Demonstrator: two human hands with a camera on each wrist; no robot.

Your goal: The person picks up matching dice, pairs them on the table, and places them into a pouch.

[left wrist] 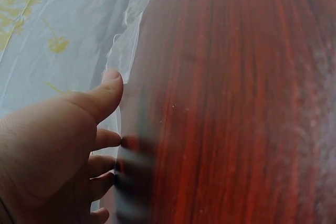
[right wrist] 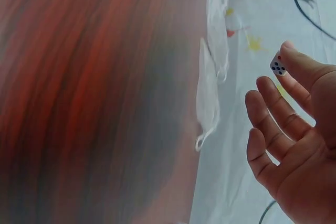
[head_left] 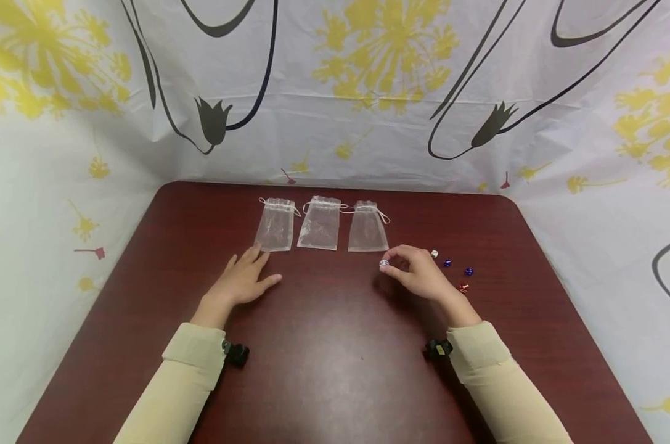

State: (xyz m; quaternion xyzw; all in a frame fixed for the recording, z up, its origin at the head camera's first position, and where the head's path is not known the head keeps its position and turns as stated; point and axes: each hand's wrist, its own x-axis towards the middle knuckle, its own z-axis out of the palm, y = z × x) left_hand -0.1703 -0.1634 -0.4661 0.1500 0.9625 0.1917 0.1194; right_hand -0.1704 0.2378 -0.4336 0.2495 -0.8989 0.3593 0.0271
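Note:
My right hand (head_left: 418, 271) pinches a white die (head_left: 384, 263) between thumb and forefinger, just in front of the right sheer pouch (head_left: 368, 229). Dark pips show on the die (right wrist: 278, 65) in the right wrist view, and the other fingers are bent loosely away from it. My left hand (head_left: 241, 279) lies spread on the table, its fingertips at the lower edge of the left pouch (head_left: 276, 227). Between these two pouches lies a middle pouch (head_left: 320, 225). All three are flat, with white drawstrings at the far end.
Right of my right hand lie another white die (head_left: 434, 253), blue dice (head_left: 447, 263) and red dice (head_left: 464, 288). The dark red table (head_left: 323, 370) is bordered at the back and sides by a white flower-patterned sheet (head_left: 335, 142).

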